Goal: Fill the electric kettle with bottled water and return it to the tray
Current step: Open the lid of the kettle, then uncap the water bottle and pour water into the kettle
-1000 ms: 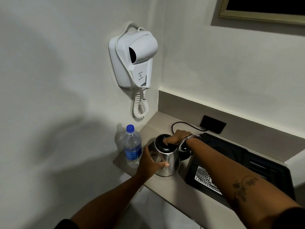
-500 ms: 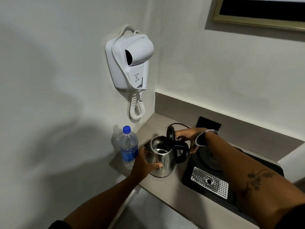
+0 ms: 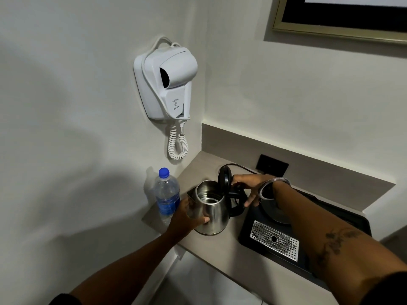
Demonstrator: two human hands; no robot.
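A steel electric kettle [image 3: 214, 213] stands on the beige counter, left of the black tray [image 3: 248, 234]. Its black lid [image 3: 224, 178] is swung upright, so the empty inside shows. My left hand [image 3: 187, 216] wraps the kettle's left side. My right hand [image 3: 248, 187] rests by the lid hinge and the black handle, fingers spread over it. A clear water bottle [image 3: 166, 195] with a blue cap and blue label stands upright just left of the kettle, against the wall, cap on.
The tray holds a round kettle base [image 3: 273, 213] and a perforated metal drip grate [image 3: 274, 239]. A black cord [image 3: 239, 166] runs to a dark wall socket [image 3: 272, 166]. A white wall hair dryer [image 3: 167, 84] with coiled cord hangs above. The counter's front edge is near.
The kettle lid went from closed to fully upright. My right hand moved off the lid top toward the handle. My left hand kept its hold on the kettle body.
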